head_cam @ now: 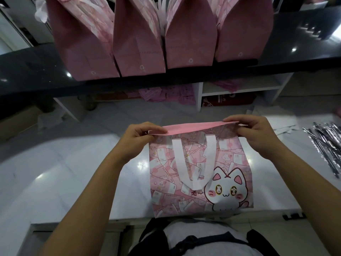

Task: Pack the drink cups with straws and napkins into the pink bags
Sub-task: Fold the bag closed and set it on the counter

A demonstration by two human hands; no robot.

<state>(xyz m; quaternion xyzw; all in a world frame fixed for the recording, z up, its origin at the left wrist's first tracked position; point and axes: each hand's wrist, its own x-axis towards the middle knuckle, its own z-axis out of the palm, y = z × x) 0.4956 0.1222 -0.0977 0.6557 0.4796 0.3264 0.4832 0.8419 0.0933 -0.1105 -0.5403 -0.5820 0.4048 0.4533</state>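
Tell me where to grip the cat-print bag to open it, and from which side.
Take the cat-print bag by its top rim, one corner per hand, coming from the outer sides as the left hand and right hand do. It is flat, mouth barely parted there.

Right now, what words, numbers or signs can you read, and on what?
"100": banknote prints on the pink bag.
Recycling sign: low on each standing bag.
Characters beside the cat and in its eyes: too blurred to read.
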